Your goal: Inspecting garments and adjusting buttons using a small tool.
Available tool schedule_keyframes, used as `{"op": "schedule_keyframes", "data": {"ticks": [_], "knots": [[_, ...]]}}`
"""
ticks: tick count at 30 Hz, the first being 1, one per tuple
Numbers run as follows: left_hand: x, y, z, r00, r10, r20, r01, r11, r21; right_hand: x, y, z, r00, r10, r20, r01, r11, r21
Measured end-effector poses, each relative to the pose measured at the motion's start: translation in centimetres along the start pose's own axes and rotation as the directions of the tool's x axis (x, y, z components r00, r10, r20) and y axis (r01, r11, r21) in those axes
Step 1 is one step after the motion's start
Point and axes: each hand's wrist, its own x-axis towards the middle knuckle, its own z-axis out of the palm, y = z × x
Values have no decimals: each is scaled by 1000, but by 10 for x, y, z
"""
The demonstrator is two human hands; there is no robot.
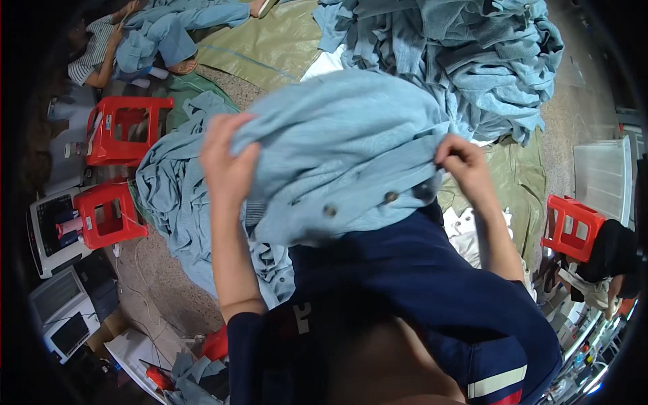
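A light blue knit cardigan [337, 148] with dark buttons is spread in the air over my lap, its buttoned edge toward me. My left hand [228, 158], slightly blurred, grips its left side, the fingertips partly hidden by the cloth. At the right edge, my right hand [464, 165] pinches the fabric between thumb and fingers. A large heap of similar blue knitwear [486, 61] lies just beyond, at the far right. More blue garments [179, 182] are piled on the left, some beside my left forearm.
Red plastic stools stand at the left [111, 212] and right [574, 226]. A green tarp [270, 40] covers part of the floor. White buttoned garments [464, 233] lie by my right forearm. Another person [101, 50] sits at the far left with blue clothing.
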Motion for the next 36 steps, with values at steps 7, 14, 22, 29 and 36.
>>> {"op": "schedule_keyframes", "data": {"ticks": [7,14,22,29,36], "knots": [[-88,41,-94,947,208,245,-303,832,464,4,55,-95,884,137,-446,-74,985,155],[-158,23,-62,272,-435,858,327,881,343,19,138,-73,774,461,-434,-197,826,527],[-57,-123,8,907,-406,110,415,906,-81,35,144,-53,889,392,-236,-397,918,28],[-22,-212,83,739,-377,558,658,580,-480,22,125,-43,881,321,-348,-317,946,71],[-5,-161,24,708,-457,538,691,607,-393,-3,133,-56,833,373,-409,-305,926,223]]}}
